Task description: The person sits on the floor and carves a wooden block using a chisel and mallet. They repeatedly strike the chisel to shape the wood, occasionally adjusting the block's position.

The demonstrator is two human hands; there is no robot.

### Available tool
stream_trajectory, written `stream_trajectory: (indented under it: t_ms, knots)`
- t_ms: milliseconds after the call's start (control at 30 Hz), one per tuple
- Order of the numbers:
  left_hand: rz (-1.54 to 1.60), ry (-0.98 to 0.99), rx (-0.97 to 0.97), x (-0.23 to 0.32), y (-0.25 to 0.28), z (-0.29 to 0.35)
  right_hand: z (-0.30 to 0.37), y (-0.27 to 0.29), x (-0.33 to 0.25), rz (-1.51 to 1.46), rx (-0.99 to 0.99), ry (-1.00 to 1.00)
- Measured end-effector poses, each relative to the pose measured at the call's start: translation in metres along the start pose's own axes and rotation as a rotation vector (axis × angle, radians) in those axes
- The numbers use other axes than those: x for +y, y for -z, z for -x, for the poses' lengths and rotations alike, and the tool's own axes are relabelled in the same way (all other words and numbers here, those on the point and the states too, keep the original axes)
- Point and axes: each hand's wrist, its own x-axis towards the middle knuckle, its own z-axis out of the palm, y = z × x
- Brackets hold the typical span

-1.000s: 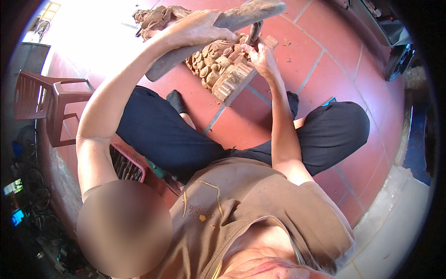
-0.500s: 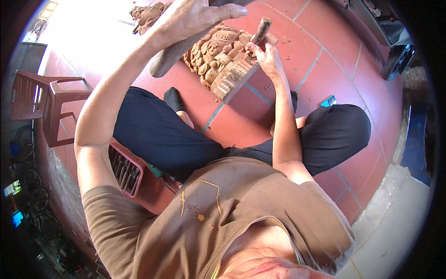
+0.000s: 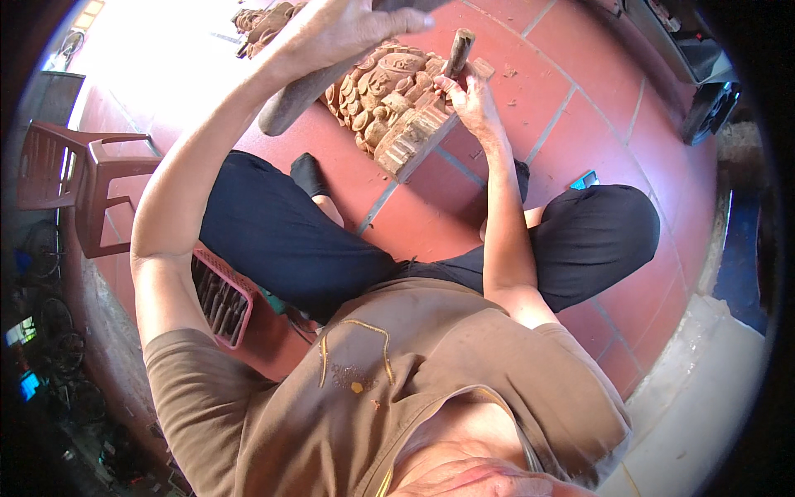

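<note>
My left hand [image 3: 348, 33] is raised at the top of the view, closed on a thick wooden mallet [image 3: 286, 108] whose rounded end points down toward my left foot; its thumb sticks out to the right. Below and right of it, my right hand [image 3: 475, 101] pinches a chisel [image 3: 459, 51] with a round wooden handle, held nearly upright. The chisel's lower end is hidden by my fingers and the work. Beside that hand, a brown wood carving [image 3: 389, 91] with deep rounded relief lies on the floor between my legs, its plain sawn edge facing me.
Red floor tiles [image 3: 571, 124] carry scattered wood chips. A second carved piece [image 3: 261, 25] lies at the far left. A brown plastic chair [image 3: 112, 166] stands left, and a pink basket of tools [image 3: 224, 302] sits by my left thigh. A small blue box [image 3: 585, 180] lies near my right knee.
My left hand and the mallet have shifted slightly left. The chisel's top has moved a little left in my right hand; the carving looks unmoved.
</note>
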Motion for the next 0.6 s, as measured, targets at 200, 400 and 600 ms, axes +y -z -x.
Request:
stream_trajectory:
  t_ms: [200,400,600]
  knots:
    - [-0.130,0.005,0.035,0.004,-0.007,0.001,0.000,0.003,0.005,-0.008,-0.018,-0.004]
    - [-0.103,-0.086,-0.222,-0.040,-0.021,-0.007,0.003,0.004,0.003,-0.078,-0.006,-0.070]
    - [-0.242,0.186,-0.292,0.009,0.003,-0.004,0.007,0.012,-0.004,-0.126,-0.017,-0.128]
